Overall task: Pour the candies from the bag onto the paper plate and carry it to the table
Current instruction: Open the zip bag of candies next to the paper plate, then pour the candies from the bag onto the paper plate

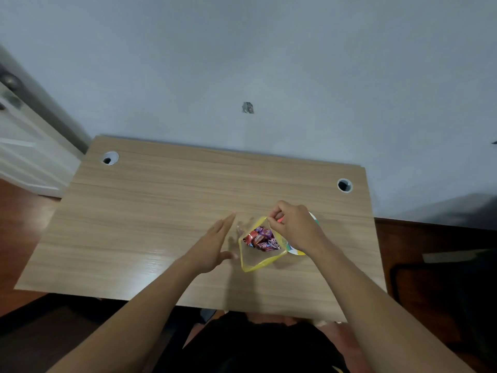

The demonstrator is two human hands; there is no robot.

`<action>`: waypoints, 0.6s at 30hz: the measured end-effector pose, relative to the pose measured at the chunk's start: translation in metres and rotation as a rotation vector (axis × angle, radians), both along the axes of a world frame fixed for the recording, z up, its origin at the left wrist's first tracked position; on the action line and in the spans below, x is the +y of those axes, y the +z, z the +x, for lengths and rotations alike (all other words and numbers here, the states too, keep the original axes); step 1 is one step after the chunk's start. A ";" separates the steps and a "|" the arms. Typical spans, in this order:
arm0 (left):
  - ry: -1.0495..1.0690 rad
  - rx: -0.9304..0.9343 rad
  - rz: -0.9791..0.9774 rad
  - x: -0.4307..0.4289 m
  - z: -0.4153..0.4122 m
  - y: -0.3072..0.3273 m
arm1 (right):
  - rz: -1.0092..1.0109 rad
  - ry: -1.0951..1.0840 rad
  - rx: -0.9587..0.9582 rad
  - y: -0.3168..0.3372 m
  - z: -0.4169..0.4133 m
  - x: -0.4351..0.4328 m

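Observation:
A clear bag (255, 261) with a yellow rim stands open on the wooden desk (161, 211). Several red and purple wrapped candies (260, 239) lie inside it. My right hand (294, 227) pinches the far edge of the bag's rim. Just left of the bag, my left hand (215, 246) is flat with fingers extended, holding nothing. A paper plate (297, 251) with coloured print shows only as slivers under my right hand and the bag.
The desk stands against a pale wall and has two round cable holes (110, 158) (344, 185) at the back corners. A white door (24, 146) is at the left. A dark chair (443, 286) sits to the right on the brown floor.

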State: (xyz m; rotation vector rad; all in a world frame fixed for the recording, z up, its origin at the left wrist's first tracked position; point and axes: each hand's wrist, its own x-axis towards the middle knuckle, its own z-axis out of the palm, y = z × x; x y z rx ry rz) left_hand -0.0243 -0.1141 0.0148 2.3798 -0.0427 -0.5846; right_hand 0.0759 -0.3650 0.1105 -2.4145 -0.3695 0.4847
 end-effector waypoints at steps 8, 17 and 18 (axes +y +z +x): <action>-0.105 -0.244 -0.182 -0.058 0.029 0.007 | 0.191 -0.110 0.165 0.017 0.022 -0.040; 0.205 0.075 -0.510 -0.107 0.029 0.028 | 0.600 -0.560 0.632 -0.029 0.019 -0.109; 0.234 0.103 -0.522 -0.113 0.033 0.028 | 0.578 -0.564 0.662 -0.037 0.015 -0.112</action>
